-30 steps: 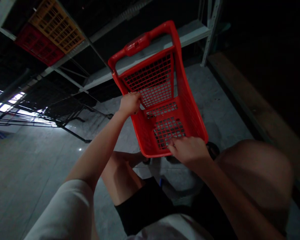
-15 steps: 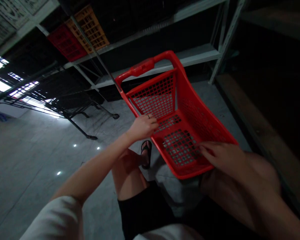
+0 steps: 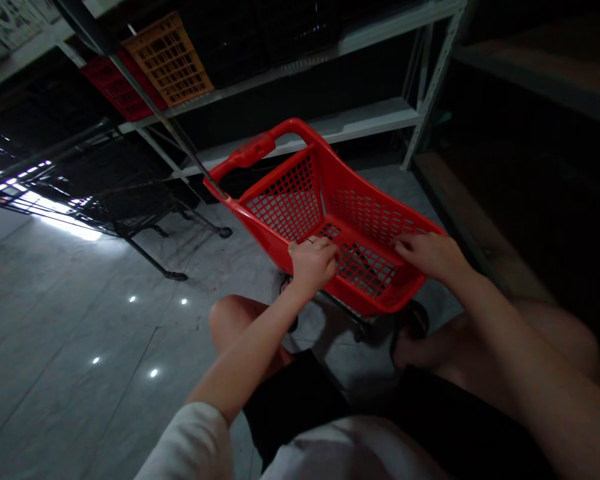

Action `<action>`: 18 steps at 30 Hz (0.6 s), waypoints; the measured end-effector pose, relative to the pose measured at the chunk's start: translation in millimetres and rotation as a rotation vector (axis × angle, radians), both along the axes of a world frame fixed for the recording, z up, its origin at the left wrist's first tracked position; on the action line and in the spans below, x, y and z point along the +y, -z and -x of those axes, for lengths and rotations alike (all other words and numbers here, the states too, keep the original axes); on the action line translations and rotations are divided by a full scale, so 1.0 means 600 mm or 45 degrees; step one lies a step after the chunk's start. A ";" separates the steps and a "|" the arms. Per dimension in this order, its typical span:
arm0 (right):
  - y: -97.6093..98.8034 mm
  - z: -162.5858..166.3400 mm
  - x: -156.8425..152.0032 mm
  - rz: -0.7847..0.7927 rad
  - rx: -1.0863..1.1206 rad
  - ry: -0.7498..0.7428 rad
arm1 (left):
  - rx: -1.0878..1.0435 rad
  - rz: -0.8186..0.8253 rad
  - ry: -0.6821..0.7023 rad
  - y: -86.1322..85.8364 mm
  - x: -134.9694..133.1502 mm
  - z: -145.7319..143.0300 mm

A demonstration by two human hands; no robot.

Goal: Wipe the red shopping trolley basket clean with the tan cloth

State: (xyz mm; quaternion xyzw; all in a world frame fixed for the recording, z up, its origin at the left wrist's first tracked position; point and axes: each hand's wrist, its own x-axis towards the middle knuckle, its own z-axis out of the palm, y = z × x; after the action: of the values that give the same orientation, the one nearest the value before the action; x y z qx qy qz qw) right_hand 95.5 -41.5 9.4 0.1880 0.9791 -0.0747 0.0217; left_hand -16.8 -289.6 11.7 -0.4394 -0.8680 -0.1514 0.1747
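A red plastic shopping cart [image 3: 350,227] stands on the floor in front of my knees, its handle at the far end. My left hand [image 3: 314,261] is closed over the cart's left rim, with a ring on one finger. On the opposite side, my right hand [image 3: 427,253] grips the right rim near the front corner, fingers curled inward over the edge. Lattice walls and a lattice bottom show inside the basket. Below it, a caster wheel [image 3: 363,331] rests on the floor.
At the left stands a dark metal cart [image 3: 125,227] on wheels. Behind, a metal shelf [image 3: 380,120] holds an orange crate [image 3: 173,63] and a red crate [image 3: 125,87]. A wooden ledge [image 3: 480,227] runs along the right. My feet flank the shopping cart.
The shopping cart has shifted left and away from me in view, and its wheel now shows. Both my hands remain at its rims, with the right one moved up in view.
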 end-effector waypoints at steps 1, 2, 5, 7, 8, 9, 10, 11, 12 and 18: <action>-0.005 0.000 -0.021 0.032 -0.011 0.009 | -0.009 -0.015 -0.007 0.006 0.013 -0.013; -0.010 -0.002 -0.047 0.084 -0.014 -0.003 | -0.011 -0.011 -0.004 0.008 0.023 -0.018; -0.021 -0.022 -0.138 0.236 0.006 -0.085 | 0.007 0.121 0.167 -0.002 0.033 0.010; -0.022 -0.038 -0.186 0.214 0.048 -0.094 | 0.062 0.276 0.257 -0.023 0.019 0.052; -0.021 -0.044 -0.201 0.177 0.073 -0.093 | 0.098 0.361 0.243 -0.038 0.006 0.077; -0.019 -0.049 -0.211 0.132 0.090 -0.095 | 0.134 0.435 0.192 -0.056 -0.010 0.105; -0.016 -0.051 -0.216 0.090 0.095 -0.106 | 0.166 0.498 0.112 -0.076 -0.029 0.133; -0.013 -0.052 -0.218 0.052 0.090 -0.122 | 0.185 0.529 0.038 -0.098 -0.050 0.162; -0.009 -0.051 -0.216 0.019 0.082 -0.136 | 0.198 0.532 -0.032 -0.119 -0.070 0.191; 0.003 -0.033 -0.190 -0.066 0.119 -0.126 | 0.210 0.427 -0.399 -0.164 -0.116 0.272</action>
State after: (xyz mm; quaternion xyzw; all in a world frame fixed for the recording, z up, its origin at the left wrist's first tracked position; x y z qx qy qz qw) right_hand 115.2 -155.5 7.8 0.1361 0.9887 -0.0570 -0.0252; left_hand -180.0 -358.9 110.3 -0.3332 -0.9213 0.0602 0.1910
